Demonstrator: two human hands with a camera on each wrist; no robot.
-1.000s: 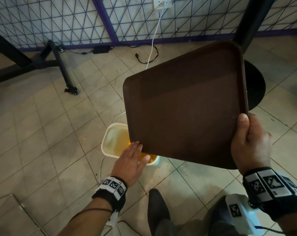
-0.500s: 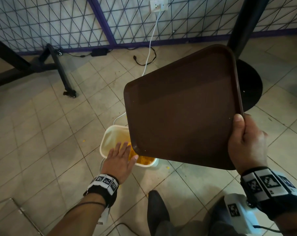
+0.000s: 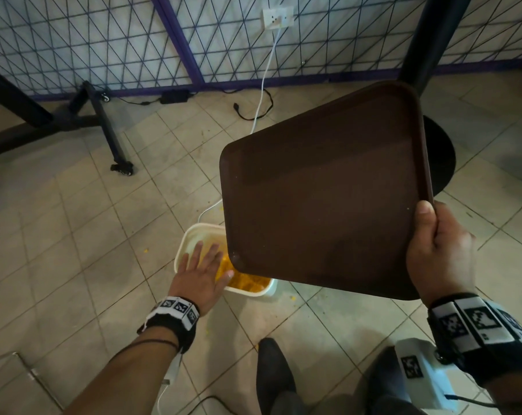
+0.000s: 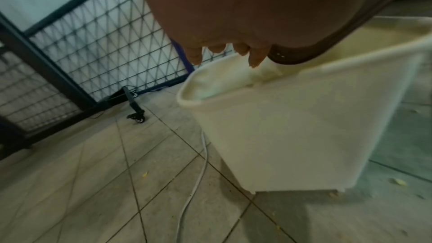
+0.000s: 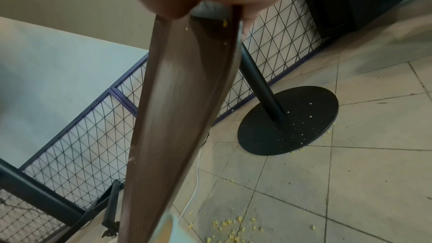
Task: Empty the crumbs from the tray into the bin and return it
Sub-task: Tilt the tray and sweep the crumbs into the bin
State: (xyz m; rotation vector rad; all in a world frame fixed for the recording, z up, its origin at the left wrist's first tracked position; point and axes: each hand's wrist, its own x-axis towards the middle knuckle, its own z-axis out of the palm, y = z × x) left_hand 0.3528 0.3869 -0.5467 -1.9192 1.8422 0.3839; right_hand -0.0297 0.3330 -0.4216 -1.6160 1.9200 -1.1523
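My right hand (image 3: 436, 253) grips the brown tray (image 3: 322, 199) at its near right corner, thumb on top. The tray is tilted, and its low left corner hangs over the white bin (image 3: 191, 235) on the floor. A heap of yellow crumbs (image 3: 247, 283) lies inside the bin. My left hand (image 3: 201, 271) is flat with straight fingers over the bin's left part, just beside the tray's low corner. The left wrist view shows the fingertips (image 4: 195, 55) above the bin (image 4: 292, 127) rim. In the right wrist view the tray (image 5: 177, 99) runs down edge-on, with a few specks on it.
A black table pedestal with a round base (image 3: 439, 157) stands right behind the tray. A white cable (image 3: 264, 85) runs from the wall socket past the bin. Crumbs (image 5: 229, 224) are scattered over the floor tiles. A black wheeled frame (image 3: 110, 136) stands at the left; my shoe (image 3: 274, 375) is near.
My left hand has come off the tray's low corner and shifted left over the bin. The tray has stayed tilted in my right hand, almost in the same place.
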